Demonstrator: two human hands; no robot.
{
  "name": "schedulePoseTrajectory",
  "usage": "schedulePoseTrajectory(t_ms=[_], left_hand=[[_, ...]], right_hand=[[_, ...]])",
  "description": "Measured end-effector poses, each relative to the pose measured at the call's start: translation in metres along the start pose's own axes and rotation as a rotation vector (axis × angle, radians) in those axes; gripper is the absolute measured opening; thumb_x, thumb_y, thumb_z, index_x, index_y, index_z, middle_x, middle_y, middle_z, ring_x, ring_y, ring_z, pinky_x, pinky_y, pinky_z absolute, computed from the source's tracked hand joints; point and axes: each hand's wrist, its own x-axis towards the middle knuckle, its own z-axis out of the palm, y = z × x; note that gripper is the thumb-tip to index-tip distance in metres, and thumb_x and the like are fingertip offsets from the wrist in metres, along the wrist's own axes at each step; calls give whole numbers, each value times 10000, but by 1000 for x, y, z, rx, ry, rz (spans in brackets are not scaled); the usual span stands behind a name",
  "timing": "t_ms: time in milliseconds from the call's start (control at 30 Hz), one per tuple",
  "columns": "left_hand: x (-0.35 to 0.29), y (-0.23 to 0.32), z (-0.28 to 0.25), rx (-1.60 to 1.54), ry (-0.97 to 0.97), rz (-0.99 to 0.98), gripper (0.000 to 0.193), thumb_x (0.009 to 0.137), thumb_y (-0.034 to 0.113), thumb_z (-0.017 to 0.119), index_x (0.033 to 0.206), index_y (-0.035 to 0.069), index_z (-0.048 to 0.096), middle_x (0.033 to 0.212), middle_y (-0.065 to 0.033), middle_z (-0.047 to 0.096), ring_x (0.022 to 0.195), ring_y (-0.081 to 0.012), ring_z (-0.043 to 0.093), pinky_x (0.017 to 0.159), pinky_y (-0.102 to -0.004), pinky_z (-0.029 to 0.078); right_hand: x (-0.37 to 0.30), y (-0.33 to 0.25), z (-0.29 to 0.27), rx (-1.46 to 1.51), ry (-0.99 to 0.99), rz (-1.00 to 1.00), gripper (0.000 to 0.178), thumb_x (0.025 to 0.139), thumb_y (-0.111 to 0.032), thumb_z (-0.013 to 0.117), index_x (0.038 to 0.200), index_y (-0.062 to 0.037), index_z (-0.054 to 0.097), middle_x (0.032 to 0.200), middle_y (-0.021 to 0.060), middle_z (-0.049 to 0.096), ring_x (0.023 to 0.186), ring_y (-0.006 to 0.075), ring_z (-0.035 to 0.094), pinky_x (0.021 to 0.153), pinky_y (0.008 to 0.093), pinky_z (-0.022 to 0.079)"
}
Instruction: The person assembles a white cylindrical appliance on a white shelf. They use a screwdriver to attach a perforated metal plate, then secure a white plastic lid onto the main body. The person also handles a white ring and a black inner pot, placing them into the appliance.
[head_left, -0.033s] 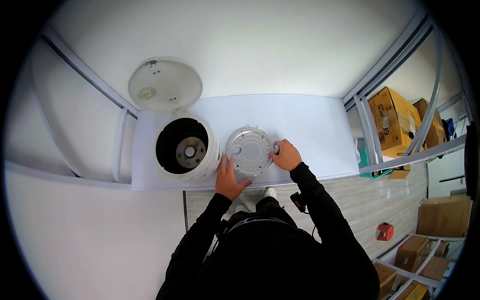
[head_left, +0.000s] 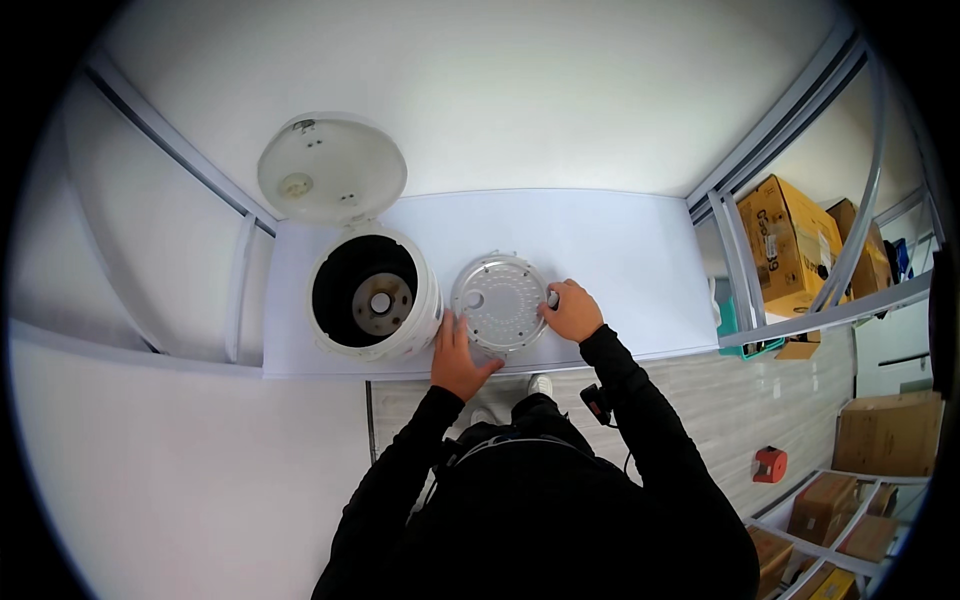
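Observation:
A white rice cooker (head_left: 432,300) stands at the left of the table with its lid (head_left: 330,175) swung up. The dark well shows a round heating plate (head_left: 397,305) at its bottom, and no inner pot is in it. To its right lies a round silvery disc (head_left: 508,300) with many small holes and one larger round hole. My left hand (head_left: 462,365), thumb spread from the fingers, rests against the disc's near left rim, beside the cooker. At the disc's right rim, my right hand (head_left: 572,312) pinches a small greyish piece (head_left: 552,299), too small to name.
The white table (head_left: 640,270) backs onto a pale wall. Cardboard boxes (head_left: 785,245) and a teal basket (head_left: 728,315) are beyond the metal frame at the right. A red stool (head_left: 770,464) stands on the floor, near shelves with more boxes (head_left: 825,500).

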Motion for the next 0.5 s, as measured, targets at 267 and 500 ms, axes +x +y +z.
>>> schedulePoseTrajectory(t_ms=[267,500], left_hand=[[4,-11,10,0,6,-14,982,773,465,838,1488,-46,401,1581,-327,325,1472,-452,333,1208,-488,285],[6,-8,6,37,-20,-11,944,816,479,806,1496,-41,407,1592,-300,330,1472,-433,340,1201,-471,303]], right_hand=[[0,-1,7,31,16,-6,392,821,-264,760,1096,10,707,960,205,657,888,384,667,807,453,541],[-3,-5,9,80,26,-24,394,823,-252,750,1122,-1,697,1011,215,651,918,386,669,814,446,550]])
